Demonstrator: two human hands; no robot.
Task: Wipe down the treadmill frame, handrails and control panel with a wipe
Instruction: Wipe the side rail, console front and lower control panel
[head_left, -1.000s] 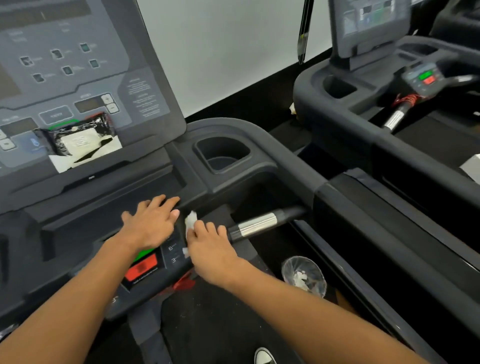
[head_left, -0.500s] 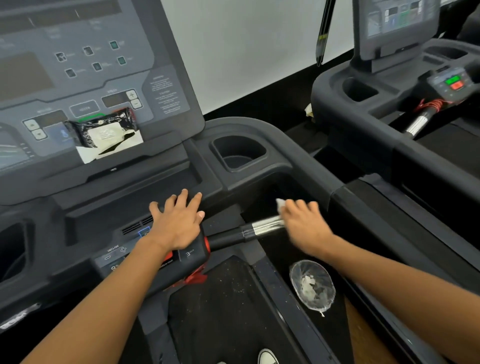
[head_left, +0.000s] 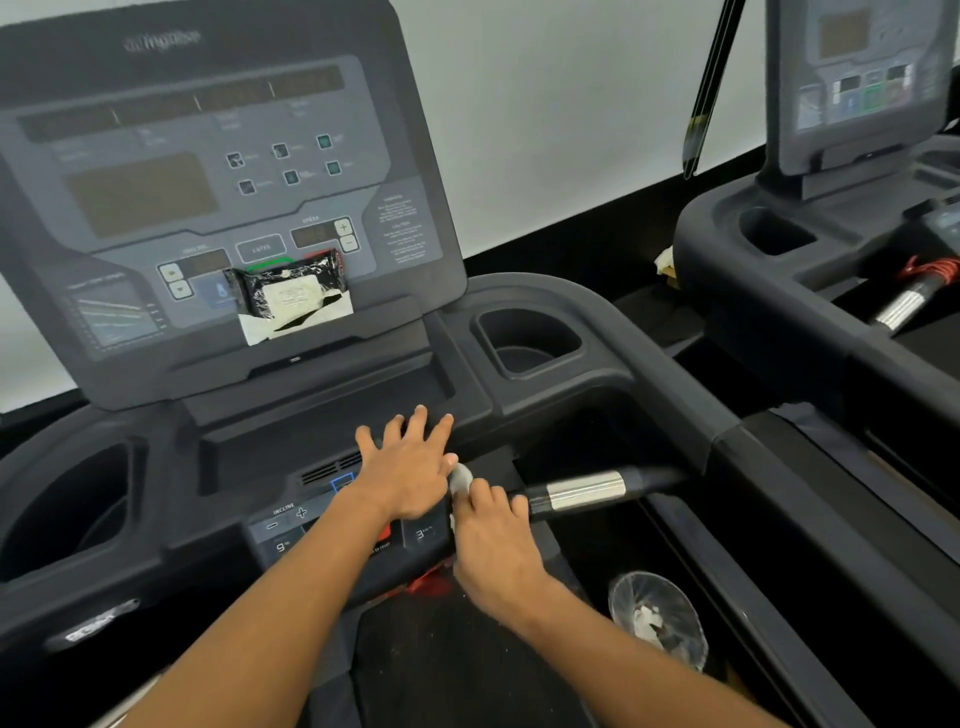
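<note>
My left hand (head_left: 410, 470) lies flat with spread fingers on the treadmill's lower control block (head_left: 291, 525), covering its middle buttons. My right hand (head_left: 493, 540) grips a crumpled white wipe (head_left: 460, 478) and presses it against the inner end of the black handrail with the chrome sensor (head_left: 587, 491), right beside my left thumb. The big grey control panel (head_left: 223, 171) stands tilted above. A dark pack of wipes (head_left: 291, 293) leans on its ledge with a white sheet sticking out.
A cup holder (head_left: 524, 345) sits right of the panel, a larger recess (head_left: 67, 509) at the left. A clear plastic bag with used wipes (head_left: 657, 618) lies beside the belt. A second treadmill (head_left: 831, 249) stands to the right.
My right hand slid the wipe out along the handrail to the chrome part, then came back inward to its base. My left hand stayed on the control block.
</note>
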